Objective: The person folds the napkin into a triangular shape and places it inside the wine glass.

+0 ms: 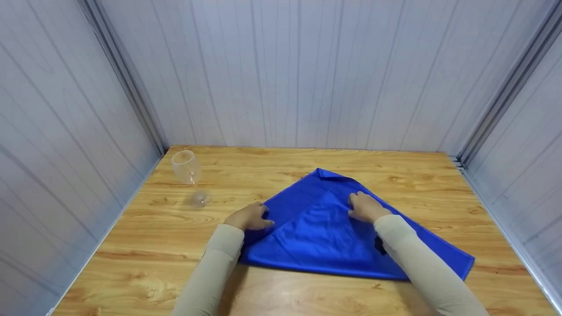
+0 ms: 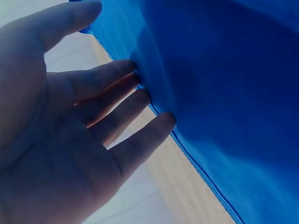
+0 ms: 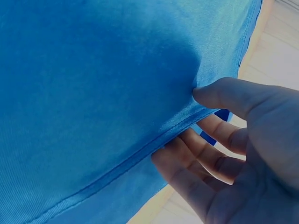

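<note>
At edge of cloth [image 1: 322, 232], left hand [image 1: 249, 218]

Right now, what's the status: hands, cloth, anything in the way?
Left hand touching cloth at its edge. Right hand pinching cloth's hem. Cloth folded over on table. Glass upright, apart, to the left; seemingly not in the way.

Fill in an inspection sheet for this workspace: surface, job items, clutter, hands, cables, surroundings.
Surface: wood-grain table, lit brightly enough to show its grain.
Job items: blue cloth, partly folded over itself, creased.
Clutter: clear stemmed glass, standing at the table's left, apart from the cloth.
Left hand: fingertips touching the cloth's edge, thumb spread away.
Right hand: pinching a hemmed edge, thumb on top, fingers beneath.
Cables: nothing seen.
Surroundings: pale wall panels at back, left and right.
</note>
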`<state>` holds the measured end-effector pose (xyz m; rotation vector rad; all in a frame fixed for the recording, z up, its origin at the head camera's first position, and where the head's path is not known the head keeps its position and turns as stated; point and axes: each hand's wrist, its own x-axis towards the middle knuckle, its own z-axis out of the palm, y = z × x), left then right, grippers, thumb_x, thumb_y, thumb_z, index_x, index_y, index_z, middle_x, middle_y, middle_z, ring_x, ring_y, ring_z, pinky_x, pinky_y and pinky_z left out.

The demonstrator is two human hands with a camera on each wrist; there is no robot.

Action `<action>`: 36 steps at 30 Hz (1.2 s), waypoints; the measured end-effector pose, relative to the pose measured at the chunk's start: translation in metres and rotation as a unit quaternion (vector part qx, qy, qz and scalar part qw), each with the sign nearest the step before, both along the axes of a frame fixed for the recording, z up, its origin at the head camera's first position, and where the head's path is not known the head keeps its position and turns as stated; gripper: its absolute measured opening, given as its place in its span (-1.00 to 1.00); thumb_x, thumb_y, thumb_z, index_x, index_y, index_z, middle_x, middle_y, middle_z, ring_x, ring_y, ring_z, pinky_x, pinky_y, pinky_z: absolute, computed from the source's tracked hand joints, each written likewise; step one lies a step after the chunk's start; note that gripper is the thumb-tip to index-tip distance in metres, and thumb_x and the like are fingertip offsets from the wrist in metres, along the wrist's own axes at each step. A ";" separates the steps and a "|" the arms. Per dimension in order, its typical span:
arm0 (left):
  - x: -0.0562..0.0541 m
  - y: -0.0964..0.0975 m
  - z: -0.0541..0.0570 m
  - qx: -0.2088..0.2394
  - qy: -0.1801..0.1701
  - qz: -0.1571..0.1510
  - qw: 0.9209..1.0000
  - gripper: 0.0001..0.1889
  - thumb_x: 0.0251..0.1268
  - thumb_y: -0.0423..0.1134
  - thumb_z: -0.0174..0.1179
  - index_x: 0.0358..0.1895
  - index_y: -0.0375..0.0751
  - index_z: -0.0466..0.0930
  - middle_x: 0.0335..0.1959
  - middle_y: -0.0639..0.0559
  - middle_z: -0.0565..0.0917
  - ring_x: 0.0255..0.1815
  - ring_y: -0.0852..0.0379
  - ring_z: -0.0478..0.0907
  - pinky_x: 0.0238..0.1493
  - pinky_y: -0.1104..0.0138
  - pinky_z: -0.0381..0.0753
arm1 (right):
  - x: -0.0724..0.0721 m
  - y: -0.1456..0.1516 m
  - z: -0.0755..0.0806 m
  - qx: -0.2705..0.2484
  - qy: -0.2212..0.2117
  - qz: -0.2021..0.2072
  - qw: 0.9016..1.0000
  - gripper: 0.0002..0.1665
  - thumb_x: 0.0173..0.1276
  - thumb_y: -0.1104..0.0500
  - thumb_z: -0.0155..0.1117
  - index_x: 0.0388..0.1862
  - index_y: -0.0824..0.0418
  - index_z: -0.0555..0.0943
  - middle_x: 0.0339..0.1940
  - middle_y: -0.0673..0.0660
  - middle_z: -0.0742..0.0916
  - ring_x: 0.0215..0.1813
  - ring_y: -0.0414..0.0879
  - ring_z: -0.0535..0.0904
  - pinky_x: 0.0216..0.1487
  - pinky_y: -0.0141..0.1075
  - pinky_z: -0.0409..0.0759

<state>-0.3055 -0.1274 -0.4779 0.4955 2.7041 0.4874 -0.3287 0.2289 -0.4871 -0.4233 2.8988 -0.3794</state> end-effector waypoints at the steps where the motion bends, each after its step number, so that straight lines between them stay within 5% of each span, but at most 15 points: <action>1: 0.000 0.000 0.000 -0.002 -0.001 0.002 1.000 -0.37 0.39 -0.01 0.23 0.36 -0.39 0.44 0.36 -0.26 0.40 0.38 -0.19 0.36 0.37 0.03 0.33 | -0.001 0.001 0.000 -0.003 -0.003 -0.001 1.000 -0.70 0.37 0.21 0.32 -0.02 0.35 0.54 -0.09 0.28 0.59 0.00 0.20 0.56 0.05 0.07 0.54; 10: -0.001 0.000 0.002 0.003 -0.007 0.008 1.000 -0.42 0.39 -0.04 0.22 0.32 -0.38 0.48 0.37 -0.27 0.40 0.39 -0.20 0.36 0.38 0.02 0.32 | -0.013 0.000 -0.003 -0.036 0.022 -0.014 0.999 -0.67 0.48 0.12 0.16 0.04 0.34 0.57 -0.01 0.29 0.66 0.06 0.20 0.58 0.10 0.10 0.52; 20: -0.005 0.001 0.003 0.006 -0.022 0.018 1.000 -0.47 0.41 -0.05 0.20 0.30 -0.34 0.52 0.31 -0.24 0.44 0.34 -0.19 0.40 0.34 0.02 0.37 | -0.046 -0.014 -0.002 -0.074 0.014 -0.026 0.997 -0.58 0.47 0.16 0.05 0.17 0.38 0.57 0.15 0.34 0.64 0.20 0.23 0.54 0.21 0.10 0.48; 36: -0.005 0.001 0.004 0.010 -0.011 0.020 1.000 -0.49 0.39 -0.07 0.23 0.24 -0.37 0.57 0.26 -0.27 0.49 0.27 -0.19 0.47 0.31 0.03 0.41 | -0.069 -0.027 0.004 -0.053 -0.009 0.000 0.999 -0.60 0.51 0.20 0.00 0.15 0.33 0.65 0.17 0.29 0.67 0.24 0.21 0.54 0.23 0.09 0.48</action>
